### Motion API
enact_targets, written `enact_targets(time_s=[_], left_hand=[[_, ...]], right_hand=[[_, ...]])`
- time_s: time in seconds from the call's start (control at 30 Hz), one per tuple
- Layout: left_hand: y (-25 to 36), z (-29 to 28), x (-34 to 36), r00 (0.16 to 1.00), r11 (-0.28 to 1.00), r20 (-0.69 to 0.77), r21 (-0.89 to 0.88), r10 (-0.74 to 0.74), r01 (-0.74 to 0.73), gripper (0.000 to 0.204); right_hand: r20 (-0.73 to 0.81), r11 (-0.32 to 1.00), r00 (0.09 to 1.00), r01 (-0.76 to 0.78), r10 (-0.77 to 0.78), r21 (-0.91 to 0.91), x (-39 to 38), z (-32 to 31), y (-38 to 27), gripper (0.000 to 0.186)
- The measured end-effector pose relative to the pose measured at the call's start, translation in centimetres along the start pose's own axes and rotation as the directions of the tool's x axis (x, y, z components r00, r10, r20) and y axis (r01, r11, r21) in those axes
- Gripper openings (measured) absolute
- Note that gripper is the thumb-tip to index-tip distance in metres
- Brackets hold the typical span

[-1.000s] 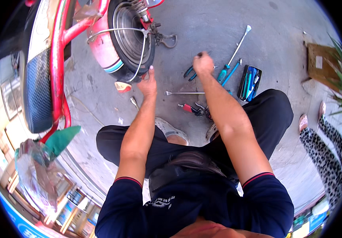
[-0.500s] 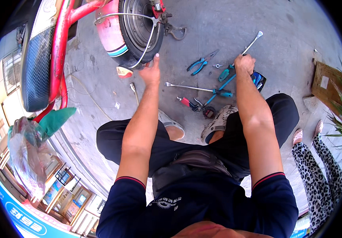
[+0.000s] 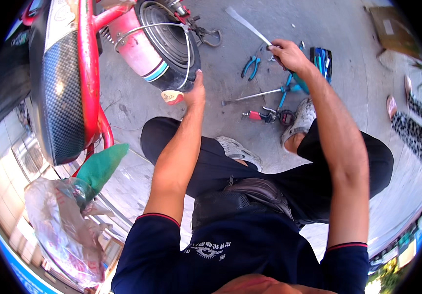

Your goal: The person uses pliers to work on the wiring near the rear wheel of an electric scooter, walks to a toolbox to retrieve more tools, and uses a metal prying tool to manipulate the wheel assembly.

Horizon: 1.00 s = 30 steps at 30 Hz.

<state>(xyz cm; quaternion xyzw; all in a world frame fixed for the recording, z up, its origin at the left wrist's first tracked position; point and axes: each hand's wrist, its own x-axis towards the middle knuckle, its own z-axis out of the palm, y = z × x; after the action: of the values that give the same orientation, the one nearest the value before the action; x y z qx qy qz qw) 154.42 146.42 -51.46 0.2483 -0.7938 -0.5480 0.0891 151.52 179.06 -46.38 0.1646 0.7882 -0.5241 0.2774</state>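
My left hand (image 3: pixel 196 93) grips the lower edge of the black tire (image 3: pixel 174 77) on the red vehicle's wheel, thumb up and fingers mostly hidden. My right hand (image 3: pixel 289 54) is closed around a tire lever (image 3: pixel 250 27); its long metal blade points up and left, and its teal handle shows behind the wrist. A second tire lever (image 3: pixel 255 96) lies on the ground between my feet and the wheel. Blue-handled pliers (image 3: pixel 251 66) lie beyond it. Nearer my right foot is a red and black tire inflator (image 3: pixel 259 115) with a round gauge (image 3: pixel 286 117).
The red frame (image 3: pixel 88 63) and dark textured seat (image 3: pixel 61 98) stand at left, with a plastic bag (image 3: pixel 66 230) hanging below. A case of blue tools (image 3: pixel 328 59) sits right of my right hand. Another person's legs (image 3: pixel 409 132) and a brown box (image 3: pixel 394 32) are at far right.
My right hand has lifted the tire lever from the ground and swung it left, toward the wheel. My left hand stays on the tire. The whole view has shifted.
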Motion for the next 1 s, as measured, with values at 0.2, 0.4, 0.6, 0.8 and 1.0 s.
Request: enact_targets(time_s=[0.2, 0.4, 0.6, 0.8, 1.0], left_hand=[[-0.8, -0.6, 1.1, 0.996, 1.000, 0.086, -0.021, 0.009, -0.007, 0.057], [-0.4, -1.2, 1.0, 0.978, 0.989, 0.152, -0.065, 0.143, -0.134, 0.047], [-1.5, -1.8, 1.5, 0.980, 0.989, 0.136, 0.010, 0.148, -0.150, 0.042], [-1.6, -1.4, 1.5, 0.985, 0.996, 0.148, -0.003, 0.092, -0.092, 0.047], [-2.6, -1.8, 2.7, 0.976, 0.994, 0.190, 0.008, 0.107, -0.110, 0.046]], right_hand=[[0.230, 0.873, 0.927, 0.360, -0.295, -0.329, -8.7, 1.5, -3.8, 0.025], [0.155, 0.934, 0.956, 0.280, -0.250, -0.222, -11.3, 6.0, -3.7, 0.024], [0.172, 0.985, 0.971, 0.171, -0.165, -0.023, -12.6, 9.2, -3.5, 0.025], [0.103, 0.990, 0.985, 0.138, -0.139, 0.012, -14.1, 11.5, -5.2, 0.023], [0.152, 0.844, 0.935, 0.354, -0.320, -0.403, -11.5, 5.6, -8.2, 0.019]])
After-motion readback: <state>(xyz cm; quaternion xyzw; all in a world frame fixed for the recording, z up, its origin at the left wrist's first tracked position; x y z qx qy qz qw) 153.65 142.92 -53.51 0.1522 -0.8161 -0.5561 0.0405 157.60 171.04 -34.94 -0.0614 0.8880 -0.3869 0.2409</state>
